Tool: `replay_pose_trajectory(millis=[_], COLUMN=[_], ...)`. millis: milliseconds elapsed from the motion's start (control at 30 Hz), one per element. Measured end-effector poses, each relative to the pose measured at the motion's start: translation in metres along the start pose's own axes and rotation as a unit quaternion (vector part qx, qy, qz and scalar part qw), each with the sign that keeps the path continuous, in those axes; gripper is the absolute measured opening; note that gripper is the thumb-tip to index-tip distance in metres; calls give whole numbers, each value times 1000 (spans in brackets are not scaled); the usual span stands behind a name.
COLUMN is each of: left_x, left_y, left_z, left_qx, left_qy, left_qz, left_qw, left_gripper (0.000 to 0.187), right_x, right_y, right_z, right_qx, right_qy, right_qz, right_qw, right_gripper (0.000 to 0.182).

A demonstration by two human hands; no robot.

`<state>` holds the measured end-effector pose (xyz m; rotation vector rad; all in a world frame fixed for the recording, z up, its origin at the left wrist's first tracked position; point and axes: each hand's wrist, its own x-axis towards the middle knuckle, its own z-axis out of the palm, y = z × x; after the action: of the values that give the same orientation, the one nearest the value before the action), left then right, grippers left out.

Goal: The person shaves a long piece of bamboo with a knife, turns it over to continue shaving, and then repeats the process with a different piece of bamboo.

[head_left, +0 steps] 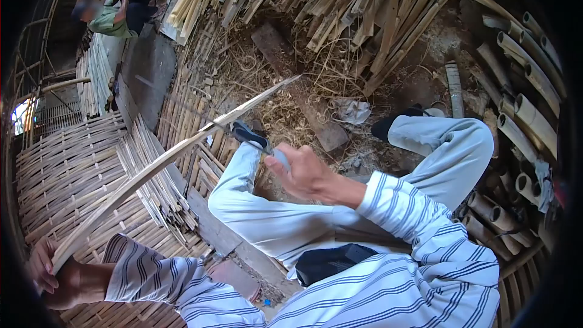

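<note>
A long split bamboo strip (152, 167) slants from the lower left up to the middle of the view. Its lower end lies in my left hand (57, 273), whose fingers are curled around it. My right hand (303, 173) is closed on the grey handle of a knife (280, 159). The thin, dark blade runs up and left from the handle and crosses the strip near its upper part, where its edge is blurred. My lower legs are folded on either side of the shavings.
Split bamboo (388, 12) is piled at the top, and bamboo tubes (522, 121) lie along the right. A woven bamboo mat (67, 170) spreads at the left. A wooden plank (303, 94) rests among shavings. Another person (115, 18) sits at the upper left.
</note>
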<state>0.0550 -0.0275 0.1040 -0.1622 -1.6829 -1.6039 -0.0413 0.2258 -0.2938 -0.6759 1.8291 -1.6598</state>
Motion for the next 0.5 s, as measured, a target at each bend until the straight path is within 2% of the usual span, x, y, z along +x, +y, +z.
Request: replay_pose_trajectory(millis=[33,100,167,200,300,333,400,433,500], left_x=[-4,-13,-27,-29,-32,-30,-27,-27,-29], left_y=[-2,-7,-11,-11,-2,0,6,9,12], left_z=[2,14,20,14,5,-1,-17,-23,-26], left_qx=[-20,-25,6,-24,-17,47,-28,-68,-48], left_qy=[-35,-43,19,2,20,78,-5,-47,-19], left_qz=[-12,-12,-3,3,-17,33,1,-13,-42], left_qw=[999,999,1000,1000,1000,995,1000,997,998], left_gripper=[30,33,34,31,23,26,29,30,30], right_x=[1,16,24,27,12,8,2,3,4], right_y=[15,45,55,56,20,14,7,15,50], right_z=[8,7,-5,-7,13,16,22,25,35], right_qx=[14,36,33,33,21,-4,-48,-37,-13], right_qy=[13,47,20,9,15,23,38,42,49], right_qz=[32,82,127,151,66,17,-77,-43,25], right_qw=[999,995,991,988,998,1000,995,997,998], right_gripper=[54,53,52,51,50,50,49,49,49])
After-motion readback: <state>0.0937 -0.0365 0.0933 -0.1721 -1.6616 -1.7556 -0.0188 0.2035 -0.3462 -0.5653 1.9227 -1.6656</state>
